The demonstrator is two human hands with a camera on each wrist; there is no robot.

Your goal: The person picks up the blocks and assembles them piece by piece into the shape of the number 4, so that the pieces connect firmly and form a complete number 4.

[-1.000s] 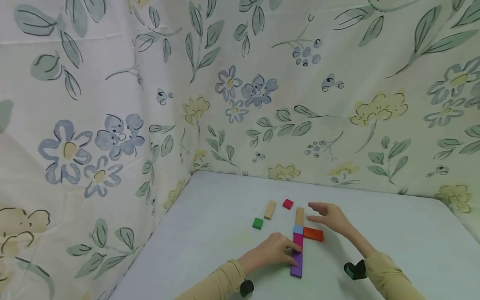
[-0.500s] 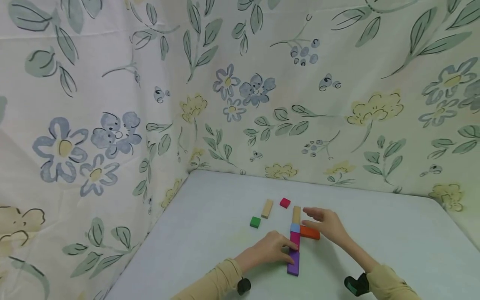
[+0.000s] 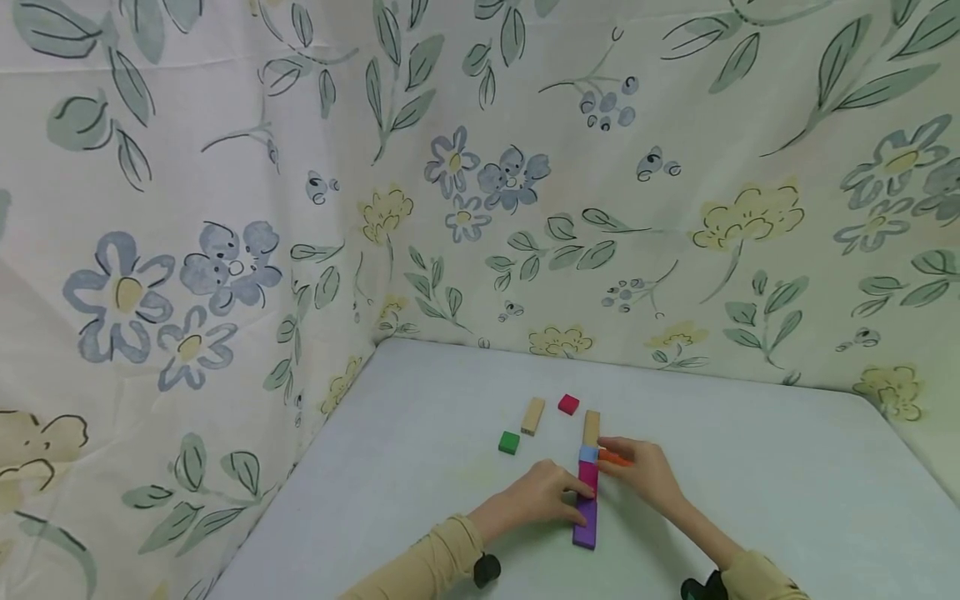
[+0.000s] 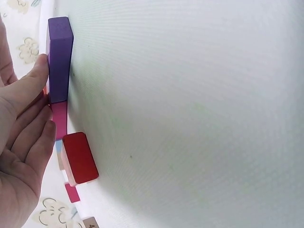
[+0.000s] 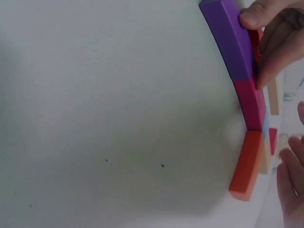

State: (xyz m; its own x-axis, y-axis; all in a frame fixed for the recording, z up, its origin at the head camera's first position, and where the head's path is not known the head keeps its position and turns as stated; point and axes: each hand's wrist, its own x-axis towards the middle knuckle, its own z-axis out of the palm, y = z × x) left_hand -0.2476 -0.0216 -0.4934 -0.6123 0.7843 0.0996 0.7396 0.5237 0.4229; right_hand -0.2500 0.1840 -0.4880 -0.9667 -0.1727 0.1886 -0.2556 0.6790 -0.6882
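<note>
Resting thumb on purple block (image 3: 585,534) and forefinger on magenta block (image 3: 588,476), left hand (image 3: 534,495) spans their seam, fingers loose, gripping nothing; probably steadying both. Light blue block (image 3: 588,454) and wooden block (image 3: 592,428) continue end to end up lower centre of head view, apparently for one straight line. Right hand (image 3: 647,476), right of centre, fingers extended, unclenched, near orange block (image 5: 247,164); contact cannot be told. Orange block set crosswise; red block (image 4: 81,158) lower left in left-wrist view, perhaps for balance.
</note>
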